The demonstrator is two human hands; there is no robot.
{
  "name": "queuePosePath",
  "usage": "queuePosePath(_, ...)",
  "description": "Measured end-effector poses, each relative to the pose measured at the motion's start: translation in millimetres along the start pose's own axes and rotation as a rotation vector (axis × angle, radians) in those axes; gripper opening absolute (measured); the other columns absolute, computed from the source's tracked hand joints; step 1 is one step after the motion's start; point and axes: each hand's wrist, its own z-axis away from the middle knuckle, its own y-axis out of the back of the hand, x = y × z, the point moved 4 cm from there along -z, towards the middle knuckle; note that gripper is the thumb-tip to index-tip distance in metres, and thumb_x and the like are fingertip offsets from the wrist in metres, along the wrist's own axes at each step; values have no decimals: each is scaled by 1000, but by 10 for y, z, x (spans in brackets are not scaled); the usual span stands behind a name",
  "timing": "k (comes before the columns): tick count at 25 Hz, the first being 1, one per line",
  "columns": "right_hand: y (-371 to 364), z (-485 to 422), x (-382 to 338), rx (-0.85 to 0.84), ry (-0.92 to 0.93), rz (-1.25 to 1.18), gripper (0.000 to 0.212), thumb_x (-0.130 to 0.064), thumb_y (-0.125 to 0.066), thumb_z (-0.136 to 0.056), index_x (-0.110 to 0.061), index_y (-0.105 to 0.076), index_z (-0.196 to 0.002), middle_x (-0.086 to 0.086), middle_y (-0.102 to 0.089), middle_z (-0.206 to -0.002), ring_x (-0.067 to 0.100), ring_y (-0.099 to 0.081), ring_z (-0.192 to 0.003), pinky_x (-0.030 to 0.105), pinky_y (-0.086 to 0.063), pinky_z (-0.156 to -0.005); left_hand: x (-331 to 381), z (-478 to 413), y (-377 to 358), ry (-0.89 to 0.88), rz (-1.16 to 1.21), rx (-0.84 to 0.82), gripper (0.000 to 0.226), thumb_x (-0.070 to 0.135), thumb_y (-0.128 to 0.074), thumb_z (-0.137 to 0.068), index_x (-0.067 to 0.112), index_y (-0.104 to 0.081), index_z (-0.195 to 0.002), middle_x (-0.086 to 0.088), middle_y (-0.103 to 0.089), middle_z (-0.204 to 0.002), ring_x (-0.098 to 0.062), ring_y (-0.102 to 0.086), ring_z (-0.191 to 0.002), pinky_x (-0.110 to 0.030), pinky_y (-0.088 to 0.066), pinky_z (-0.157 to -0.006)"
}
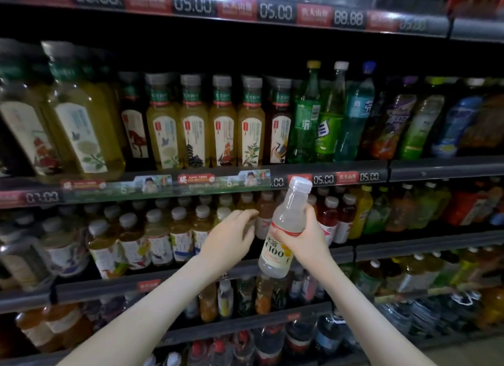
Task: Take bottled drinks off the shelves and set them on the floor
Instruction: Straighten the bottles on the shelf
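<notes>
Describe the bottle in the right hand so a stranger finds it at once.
On the shelves, find the tall green bottles. Just below them the right hand grips a tilted bottle. Unlike the amber and red bottles behind, it holds cloudy white drink, labelled 100.

Left grip (229,240) and right grip (308,239) bare, on bare forearms (152,305).

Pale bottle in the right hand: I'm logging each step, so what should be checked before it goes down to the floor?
1. Grip of the right hand on the pale bottle: fingers wrapped round its middle, ok.
2. Its white cap on: ok.
3. Bottle off the shelf: held tilted in front of the shelf edge, ok.
4. The left hand free: open, holds nothing, ok.
5. Landing spot on the floor: only a sliver in view, cannot tell.
</notes>
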Motion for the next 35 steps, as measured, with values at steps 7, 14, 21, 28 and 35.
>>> queuePosePath(7, 918, -455, -414, 317, 211, 5, 65, -23, -82, -73, -31, -42, -124, -12, -61, -112, -8, -58, -98, 11, -47, -79, 698, -839, -97, -274, -90, 272, 46, 12, -59, -88, 12, -51, -133, -7, -59, -124, -23, -55, -111, -33, -44, -94)
queuePosePath(14, 2271, -997, -223, 480, 378, 35, 70, -20, -79, -75, -27, -37, -130, -2, -55, -122, 10, -55, -112, 24, -47, -92, 1565, -1772, -829, -271, -299, 503, 55, 16, -58, -82, 22, -50, -136, -8, -57, -131, -31, -46, -124, -52, -27, -105)
queuePosePath(21, 2898, -1589, -25, 399, 468, -8, 71, -17, -81, -74, -44, -35, -121, -18, -53, -118, 0, -54, -112, 23, -48, -93, 1987, -2839, -990, -90, -517, 672, 84, 43, -65, -79, 19, -23, -149, -27, -39, -143, -34, -23, -139, -51, 1, -110)
queuePosePath(28, 2914, -1871, 75, 327, 544, -113, 67, -19, -81, -73, -42, -37, -118, -12, -53, -118, 1, -54, -111, 14, -47, -89, 2116, -3029, -915, -30, -176, 730, 97, 35, -73, -69, 23, -12, -143, -26, -44, -124, -42, -34, -123, -61, -30, -99)
queuePosePath(35, 2833, -1928, 123, 348, 560, -128, 71, -24, -81, -72, -36, -35, -125, -11, -51, -120, 1, -52, -114, 24, -48, -97, 1994, -2263, -1017, -341, 244, 921, 100, 8, -83, -69, 18, -12, -138, 7, -33, -129, 13, -35, -123, -7, -35, -99)
